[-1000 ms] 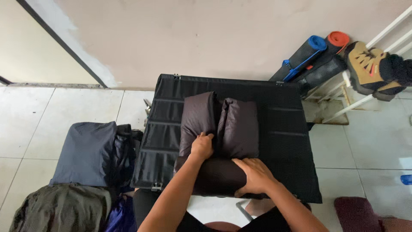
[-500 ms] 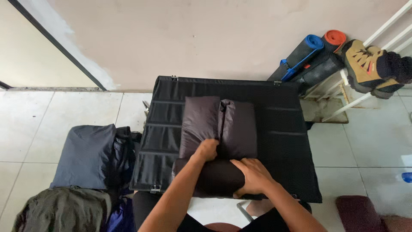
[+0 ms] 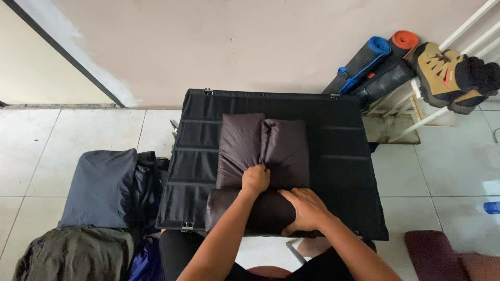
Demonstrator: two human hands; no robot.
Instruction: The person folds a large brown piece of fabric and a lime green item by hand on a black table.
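Note:
A dark brown padded garment (image 3: 263,151) lies folded lengthwise on a black folding table (image 3: 344,156). Its near end is rolled up into a thick roll (image 3: 260,211) at the table's front edge. My left hand (image 3: 255,179) is closed in a fist, pressing down on the garment just above the roll. My right hand (image 3: 304,208) lies flat with fingers spread over the right part of the roll, holding it down.
Folded dark blue and olive clothes (image 3: 101,187) lie piled on the tiled floor at the left. Rolled mats (image 3: 375,60) lean against the wall at the back right, beside a white rack with tan boots (image 3: 448,75). A maroon cushion (image 3: 437,255) sits at the lower right.
My left hand has moved slightly right and closed into a fist at the garment's middle fold. The right hand stays on the roll.

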